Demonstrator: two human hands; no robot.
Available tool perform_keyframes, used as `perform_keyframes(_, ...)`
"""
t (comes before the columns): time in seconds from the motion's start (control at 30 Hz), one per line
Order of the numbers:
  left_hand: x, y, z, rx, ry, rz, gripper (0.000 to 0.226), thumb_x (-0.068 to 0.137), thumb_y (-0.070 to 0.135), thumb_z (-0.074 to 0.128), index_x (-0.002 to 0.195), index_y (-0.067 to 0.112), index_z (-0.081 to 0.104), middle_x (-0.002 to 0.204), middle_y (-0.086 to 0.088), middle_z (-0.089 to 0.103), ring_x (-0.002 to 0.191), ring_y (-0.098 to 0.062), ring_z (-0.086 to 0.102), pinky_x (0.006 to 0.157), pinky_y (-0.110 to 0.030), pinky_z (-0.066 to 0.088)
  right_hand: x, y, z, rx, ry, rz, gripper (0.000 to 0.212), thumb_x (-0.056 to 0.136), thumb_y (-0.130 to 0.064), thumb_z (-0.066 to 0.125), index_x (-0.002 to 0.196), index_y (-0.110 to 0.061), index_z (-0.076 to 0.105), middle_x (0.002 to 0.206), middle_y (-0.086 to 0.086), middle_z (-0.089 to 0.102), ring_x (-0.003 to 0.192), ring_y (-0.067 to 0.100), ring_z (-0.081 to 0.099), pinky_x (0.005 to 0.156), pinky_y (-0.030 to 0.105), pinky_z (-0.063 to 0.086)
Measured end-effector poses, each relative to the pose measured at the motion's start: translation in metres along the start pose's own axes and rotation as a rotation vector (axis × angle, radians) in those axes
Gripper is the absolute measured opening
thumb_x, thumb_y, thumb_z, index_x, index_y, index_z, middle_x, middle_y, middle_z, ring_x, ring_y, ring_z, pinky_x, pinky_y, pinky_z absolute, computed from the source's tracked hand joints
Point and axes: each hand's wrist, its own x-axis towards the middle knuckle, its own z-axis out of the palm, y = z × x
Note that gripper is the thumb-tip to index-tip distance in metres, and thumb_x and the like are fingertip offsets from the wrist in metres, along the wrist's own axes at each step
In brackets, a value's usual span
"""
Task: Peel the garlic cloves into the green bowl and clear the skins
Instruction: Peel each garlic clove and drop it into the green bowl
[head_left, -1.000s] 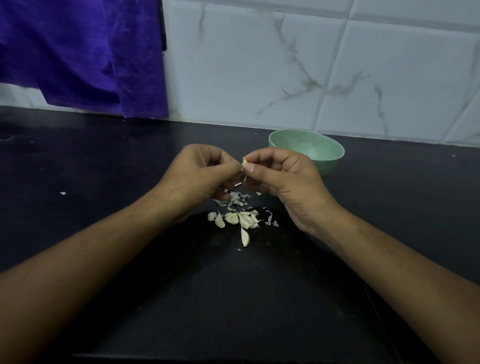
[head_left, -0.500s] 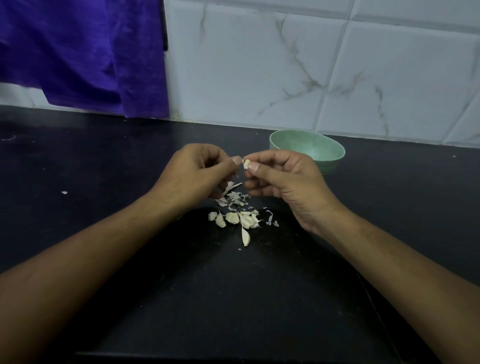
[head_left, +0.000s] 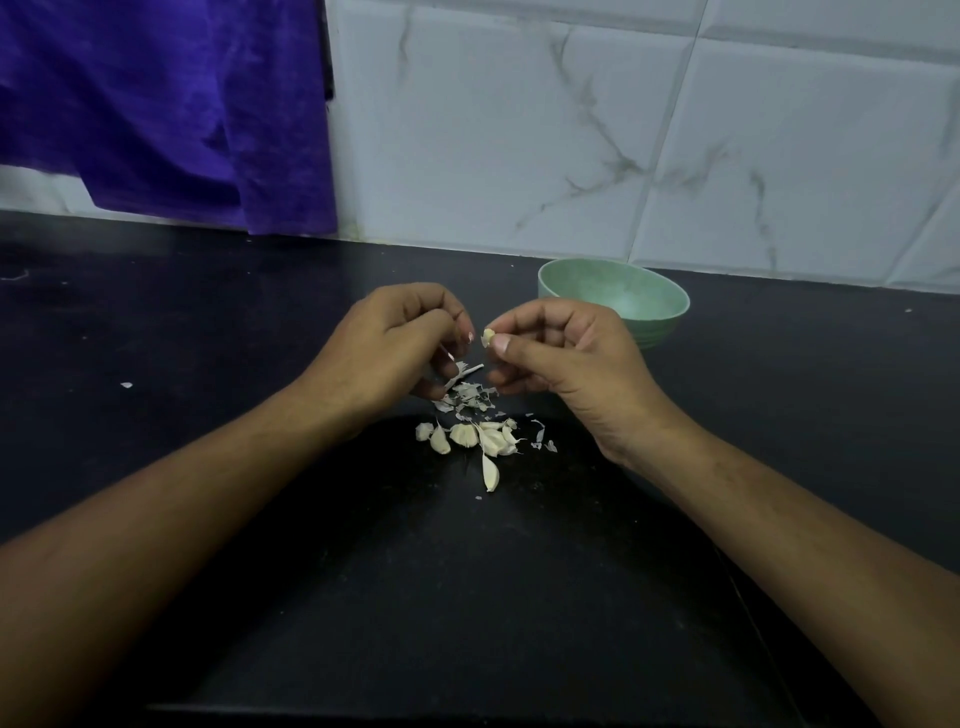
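Right hand (head_left: 566, 364): we saw fingers pinching a garlic clove (head_left: 488, 336), green bowl (head_left: 655, 310) just behind.
Left hand (head_left: 384, 353): fingers curled round a skin strip (head_left: 464, 374).
Counter (head_left: 208, 338): cloves (head_left: 467, 435) and skins (head_left: 470, 396) lay below.
Behind: purple cloth (head_left: 156, 104) hung.

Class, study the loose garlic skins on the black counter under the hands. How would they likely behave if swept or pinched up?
The garlic skins look thin and flaky, so probably very light and apt to scatter when swept. Their small, ragged pieces suggest they tear easily if pinched. Lying flat on the counter, they may slide rather than roll.
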Motion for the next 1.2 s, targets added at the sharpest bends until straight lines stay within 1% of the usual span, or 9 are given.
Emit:
perform_keyframes(0.1,-0.0014,-0.0011,0.001,-0.01,-0.026,-0.01,0.028,0.104,0.02,0.058,0.085,0.006,0.073,0.074,-0.003,0.069,0.071,-0.016,0.067,0.063,-0.036,0.059,0.0005,0.0014,0.0004,-0.031,0.0,-0.032,0.008,0.093,0.001,0.072,0.1,-0.001,0.073,0.084,0.016,0.074,0.074,0.025,0.073,0.078,0.047,0.063)
perform_keyframes(0.2,-0.0011,-0.0047,0.0,0.021,-0.029,0.007,0.029,0.099,0.036,0.071,0.086,0.01,0.074,0.077,-0.008,0.072,0.069,-0.015,0.069,0.061,-0.033,0.058,0.0009,0.0019,-0.0003,-0.046,-0.002,-0.075,0.008,0.092,0.003,0.072,0.099,-0.001,0.073,0.08,0.012,0.074,0.072,0.023,0.073,0.071,0.038,0.064)
perform_keyframes(0.3,-0.0006,-0.0038,-0.0005,-0.001,-0.036,-0.023,0.021,0.095,0.031,0.075,0.089,0.011,0.076,0.073,-0.005,0.071,0.063,-0.011,0.069,0.058,-0.028,0.058,0.0013,0.0015,-0.0012,-0.077,0.002,-0.116,0.009,0.091,0.004,0.073,0.1,0.003,0.074,0.078,0.013,0.075,0.071,0.02,0.073,0.066,0.025,0.059)
perform_keyframes(0.43,-0.001,-0.0008,0.0009,-0.079,-0.071,-0.068,0.019,0.097,0.02,0.072,0.097,0.002,0.075,0.071,-0.002,0.07,0.064,-0.009,0.067,0.057,-0.025,0.059,0.0007,0.0005,-0.004,-0.094,0.005,-0.133,0.011,0.09,0.002,0.075,0.1,0.003,0.075,0.084,0.02,0.076,0.073,0.019,0.073,0.067,0.022,0.057)
perform_keyframes(0.6,-0.0007,-0.0007,0.0016,-0.099,-0.074,-0.079,0.015,0.097,0.016,0.072,0.095,0.002,0.075,0.073,-0.003,0.071,0.069,-0.011,0.067,0.061,-0.028,0.062,0.0012,0.0013,-0.0056,-0.116,0.004,-0.157,0.009,0.089,0.001,0.076,0.099,0.001,0.077,0.082,0.015,0.077,0.073,0.02,0.073,0.071,0.025,0.059)
perform_keyframes(0.77,-0.0001,-0.0031,0.0062,-0.105,-0.004,-0.067,0.014,0.094,0.012,0.074,0.086,0.001,0.075,0.072,-0.006,0.07,0.067,-0.013,0.066,0.06,-0.031,0.062,0.0016,0.0029,-0.0026,-0.116,0.003,-0.165,0.009,0.089,0.002,0.076,0.098,0.003,0.076,0.079,0.014,0.077,0.071,0.02,0.074,0.068,0.025,0.058)
perform_keyframes(0.87,-0.0006,-0.004,0.0072,-0.092,0.005,-0.054,0.014,0.094,0.013,0.075,0.088,0.001,0.075,0.073,-0.007,0.07,0.066,-0.013,0.066,0.059,-0.03,0.062,0.0019,0.0034,-0.002,-0.114,0.003,-0.169,0.008,0.089,0.004,0.076,0.097,0.004,0.075,0.08,0.013,0.077,0.072,0.021,0.075,0.067,0.025,0.058)
perform_keyframes(1.07,-0.0005,-0.0035,0.0018,-0.047,-0.025,-0.003,0.012,0.095,0.019,0.075,0.091,0.008,0.079,0.079,-0.01,0.075,0.07,-0.015,0.069,0.067,-0.037,0.064,0.0022,0.0025,-0.0039,-0.132,0.029,-0.169,0.009,0.089,0.002,0.077,0.097,0.002,0.076,0.081,0.014,0.078,0.073,0.024,0.075,0.071,0.038,0.063)
perform_keyframes(1.2,-0.0008,-0.0053,0.0024,0.024,0.012,0.026,0.011,0.095,0.019,0.076,0.086,0.013,0.079,0.078,-0.014,0.075,0.069,-0.018,0.07,0.068,-0.04,0.065,0.0019,0.0037,-0.0037,-0.104,0.009,-0.156,0.008,0.089,0.003,0.076,0.097,0.003,0.076,0.082,0.016,0.077,0.074,0.024,0.075,0.069,0.029,0.06)
